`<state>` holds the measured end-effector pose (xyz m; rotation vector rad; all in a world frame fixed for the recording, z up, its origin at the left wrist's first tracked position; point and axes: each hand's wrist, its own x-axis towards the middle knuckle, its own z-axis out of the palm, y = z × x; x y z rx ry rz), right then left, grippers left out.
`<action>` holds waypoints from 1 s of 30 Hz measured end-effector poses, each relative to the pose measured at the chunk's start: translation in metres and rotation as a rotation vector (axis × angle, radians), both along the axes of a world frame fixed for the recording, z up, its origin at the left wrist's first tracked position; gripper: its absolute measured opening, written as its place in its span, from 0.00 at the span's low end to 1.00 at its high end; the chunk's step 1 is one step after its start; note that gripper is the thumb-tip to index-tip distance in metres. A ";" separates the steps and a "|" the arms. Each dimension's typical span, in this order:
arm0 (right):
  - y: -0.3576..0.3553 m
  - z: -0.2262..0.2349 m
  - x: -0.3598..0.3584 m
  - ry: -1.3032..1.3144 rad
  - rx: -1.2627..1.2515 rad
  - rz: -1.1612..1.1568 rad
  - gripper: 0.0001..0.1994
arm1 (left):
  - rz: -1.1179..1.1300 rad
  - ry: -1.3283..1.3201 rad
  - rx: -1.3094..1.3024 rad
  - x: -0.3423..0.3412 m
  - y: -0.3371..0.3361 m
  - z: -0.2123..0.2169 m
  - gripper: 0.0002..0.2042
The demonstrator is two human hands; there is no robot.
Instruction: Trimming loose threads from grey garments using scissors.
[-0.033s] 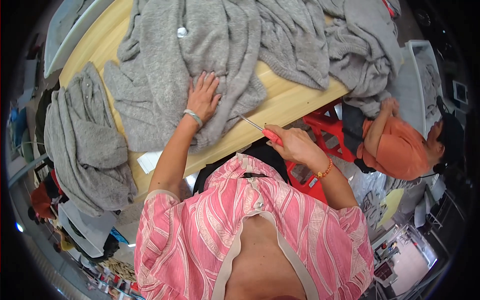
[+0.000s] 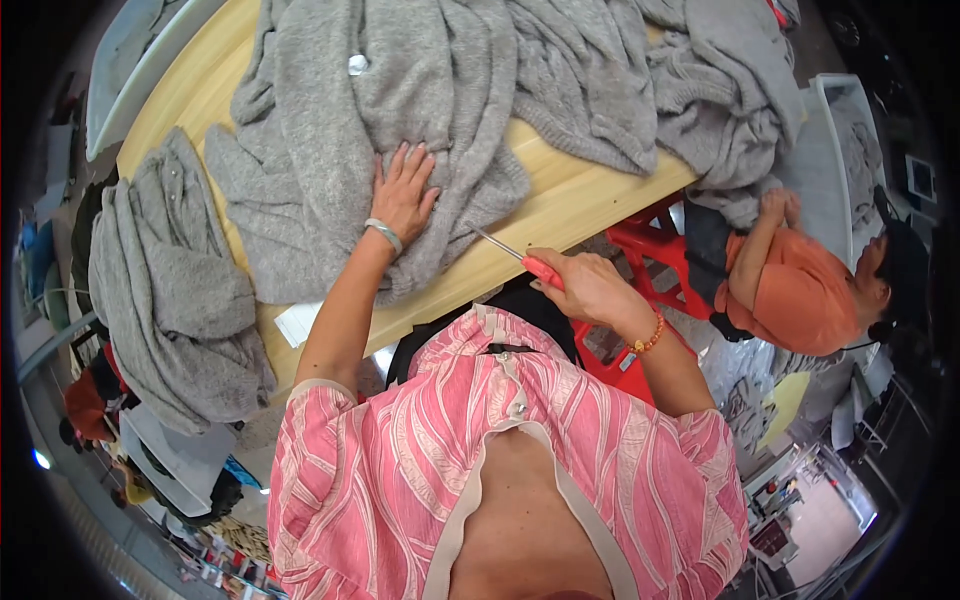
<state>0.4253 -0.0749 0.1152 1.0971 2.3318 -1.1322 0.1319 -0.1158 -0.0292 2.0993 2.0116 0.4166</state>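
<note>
My left hand [image 2: 403,197] lies flat with fingers stretched out on a grey knitted sweater [image 2: 330,150], which is spread across the wooden table [image 2: 560,190]. A small whitish piece [image 2: 357,65] shows on the knit farther up. In my right hand [image 2: 595,287], closed round its handle, is a red-handled tool [image 2: 541,271] with a thin metal shaft. The shaft points to the left, and its tip is at the sweater's near edge; whether it touches the knit I cannot tell. The tip's shape is too small to make out.
More grey knitwear [image 2: 170,290] hangs over the table's left edge, and further pieces [image 2: 585,90] lie to the right. A white slip [image 2: 297,322] rests at the near edge. Red stools [image 2: 655,250] stand below; a person in orange [image 2: 795,290] sits right, beside a white bin [image 2: 830,150].
</note>
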 end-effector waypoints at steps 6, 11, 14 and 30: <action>0.008 0.002 -0.016 0.036 0.005 -0.132 0.21 | 0.103 -0.006 0.079 0.003 0.016 -0.004 0.18; 0.005 -0.026 0.002 0.320 0.152 -0.219 0.20 | 0.237 0.069 0.280 0.029 0.068 0.041 0.22; 0.007 -0.028 0.000 0.350 0.194 -0.229 0.20 | 0.357 -0.012 0.106 0.025 0.088 0.014 0.23; 0.060 -0.004 -0.039 0.138 0.000 0.025 0.19 | 0.483 -1.636 -0.042 -0.022 0.067 -0.042 0.05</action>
